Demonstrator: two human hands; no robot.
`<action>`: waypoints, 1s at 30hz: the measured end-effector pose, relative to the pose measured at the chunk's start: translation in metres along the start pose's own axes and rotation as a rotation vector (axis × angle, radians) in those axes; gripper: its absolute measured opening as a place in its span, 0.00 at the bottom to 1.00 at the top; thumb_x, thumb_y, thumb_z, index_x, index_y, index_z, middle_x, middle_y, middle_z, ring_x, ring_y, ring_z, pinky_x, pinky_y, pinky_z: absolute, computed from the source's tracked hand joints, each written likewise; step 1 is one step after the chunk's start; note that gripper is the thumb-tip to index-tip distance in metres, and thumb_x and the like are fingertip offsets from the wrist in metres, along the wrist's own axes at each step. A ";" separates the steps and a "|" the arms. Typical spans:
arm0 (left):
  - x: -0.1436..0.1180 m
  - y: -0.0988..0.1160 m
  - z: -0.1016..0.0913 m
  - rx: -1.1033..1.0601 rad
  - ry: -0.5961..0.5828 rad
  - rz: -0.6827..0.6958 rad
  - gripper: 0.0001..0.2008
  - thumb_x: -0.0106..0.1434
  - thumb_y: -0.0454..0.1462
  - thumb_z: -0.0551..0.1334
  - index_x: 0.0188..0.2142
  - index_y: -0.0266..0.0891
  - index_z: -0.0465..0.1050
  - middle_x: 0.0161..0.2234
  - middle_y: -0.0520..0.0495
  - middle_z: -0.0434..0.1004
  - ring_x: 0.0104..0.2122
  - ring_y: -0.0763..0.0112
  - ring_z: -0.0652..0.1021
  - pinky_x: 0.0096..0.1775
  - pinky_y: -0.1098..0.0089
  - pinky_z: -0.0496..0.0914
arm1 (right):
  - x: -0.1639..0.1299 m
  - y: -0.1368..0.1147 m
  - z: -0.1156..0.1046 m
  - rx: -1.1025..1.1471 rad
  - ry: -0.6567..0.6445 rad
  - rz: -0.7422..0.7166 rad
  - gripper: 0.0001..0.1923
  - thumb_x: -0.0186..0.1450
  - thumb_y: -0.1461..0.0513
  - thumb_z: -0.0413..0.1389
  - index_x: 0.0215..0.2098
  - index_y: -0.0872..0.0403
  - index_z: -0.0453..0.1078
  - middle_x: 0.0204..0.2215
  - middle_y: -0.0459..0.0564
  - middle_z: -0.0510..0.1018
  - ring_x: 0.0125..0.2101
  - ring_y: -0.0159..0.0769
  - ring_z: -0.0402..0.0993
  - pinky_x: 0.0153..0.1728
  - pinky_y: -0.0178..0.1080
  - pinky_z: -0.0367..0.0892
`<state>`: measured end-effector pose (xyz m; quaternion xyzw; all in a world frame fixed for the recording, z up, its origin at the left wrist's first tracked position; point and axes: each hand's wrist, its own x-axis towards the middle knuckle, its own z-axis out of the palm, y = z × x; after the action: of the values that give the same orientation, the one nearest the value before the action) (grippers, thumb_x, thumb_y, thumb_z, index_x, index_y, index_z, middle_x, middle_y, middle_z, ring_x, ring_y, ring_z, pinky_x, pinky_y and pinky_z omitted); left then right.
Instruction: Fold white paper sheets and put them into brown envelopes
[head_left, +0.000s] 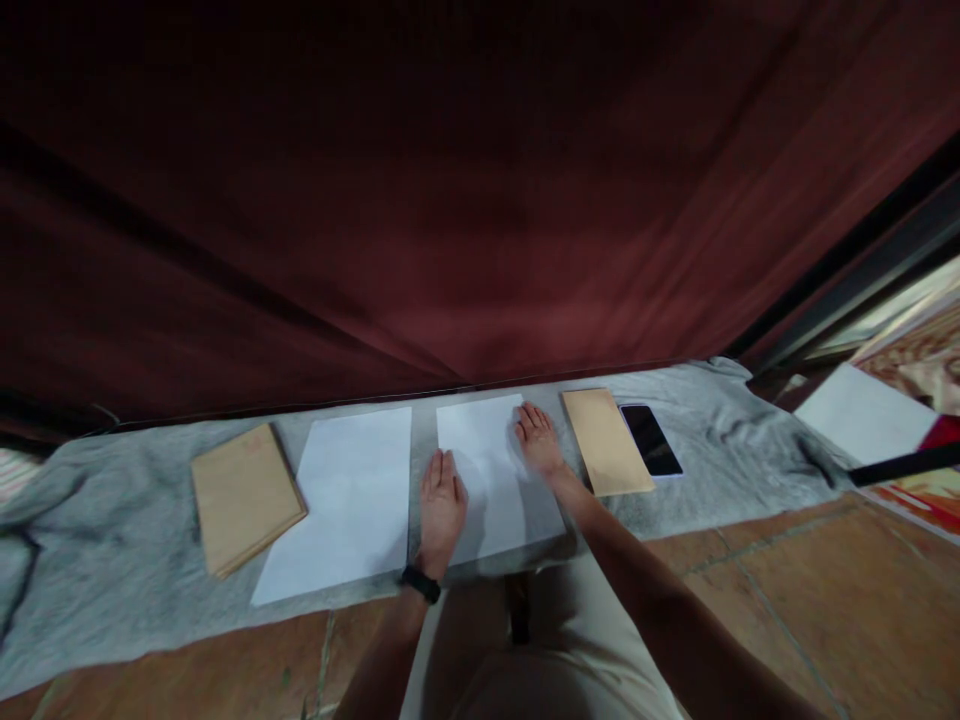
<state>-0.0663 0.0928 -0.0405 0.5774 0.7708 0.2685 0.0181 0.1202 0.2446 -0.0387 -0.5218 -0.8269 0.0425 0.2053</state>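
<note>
The scene is dim overall, with the dark red curtain (450,200) in the upper half nearly black towards the top and left corners, and its folds softly blurred. The brightest areas are the two white sheets (495,470) and a daylit strip at the right edge (907,330), indicating light entering from the right; soft shadows lie below the forearms. Wide-angle distortion bends the grey cloth (112,560) and the floor tiles (825,590) towards the edges, and fine detail is grainy.

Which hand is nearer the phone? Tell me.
Right. The right hand lies flat on a white sheet, one envelope short of the phone; the left hand lies farther left.
</note>
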 end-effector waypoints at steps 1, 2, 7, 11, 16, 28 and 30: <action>-0.011 -0.001 -0.002 -0.047 -0.001 -0.011 0.27 0.70 0.36 0.50 0.66 0.32 0.63 0.68 0.35 0.64 0.67 0.58 0.66 0.66 0.55 0.63 | -0.008 0.002 -0.001 0.032 0.027 0.004 0.26 0.74 0.60 0.44 0.66 0.61 0.65 0.64 0.63 0.71 0.65 0.44 0.64 0.65 0.51 0.57; -0.023 -0.002 -0.004 -0.098 -0.004 -0.030 0.27 0.70 0.36 0.50 0.67 0.35 0.63 0.68 0.37 0.64 0.66 0.59 0.68 0.65 0.56 0.65 | -0.019 0.004 -0.003 0.068 0.058 0.003 0.26 0.73 0.61 0.44 0.66 0.61 0.65 0.63 0.63 0.72 0.64 0.44 0.65 0.64 0.51 0.59; -0.081 -0.001 -0.018 -0.304 -0.046 -0.158 0.27 0.67 0.38 0.54 0.66 0.43 0.65 0.65 0.41 0.68 0.63 0.58 0.71 0.59 0.56 0.72 | -0.103 0.010 -0.015 0.173 0.075 0.006 0.27 0.71 0.63 0.47 0.67 0.57 0.64 0.61 0.60 0.73 0.60 0.47 0.68 0.59 0.52 0.64; -0.098 0.003 -0.029 -0.407 -0.064 -0.257 0.26 0.65 0.41 0.57 0.61 0.41 0.70 0.58 0.40 0.74 0.54 0.58 0.78 0.55 0.56 0.75 | -0.155 0.005 -0.028 0.174 0.046 0.067 0.27 0.69 0.64 0.48 0.66 0.56 0.65 0.60 0.61 0.74 0.55 0.50 0.72 0.56 0.52 0.67; -0.082 0.005 -0.030 -0.443 -0.073 -0.408 0.28 0.57 0.43 0.62 0.56 0.36 0.73 0.46 0.40 0.77 0.36 0.63 0.80 0.46 0.56 0.78 | -0.165 0.000 -0.036 0.254 0.093 0.169 0.27 0.68 0.63 0.48 0.65 0.54 0.65 0.50 0.60 0.79 0.47 0.47 0.77 0.49 0.48 0.72; -0.072 0.011 -0.044 -0.504 -0.176 -0.519 0.26 0.56 0.48 0.64 0.52 0.37 0.73 0.30 0.49 0.79 0.33 0.61 0.81 0.39 0.61 0.75 | -0.165 0.008 -0.053 0.570 -0.075 0.380 0.19 0.65 0.55 0.52 0.51 0.53 0.68 0.31 0.50 0.79 0.32 0.44 0.77 0.36 0.43 0.70; -0.071 0.013 -0.048 -0.525 -0.190 -0.540 0.24 0.56 0.52 0.64 0.45 0.38 0.77 0.30 0.49 0.79 0.33 0.61 0.80 0.38 0.63 0.74 | -0.167 0.009 -0.059 0.683 -0.101 0.435 0.20 0.63 0.53 0.54 0.50 0.53 0.70 0.28 0.47 0.77 0.30 0.42 0.75 0.35 0.42 0.69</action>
<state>-0.0472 0.0123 -0.0141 0.3517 0.7949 0.3878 0.3066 0.2127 0.0929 -0.0369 -0.5836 -0.6446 0.3828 0.3119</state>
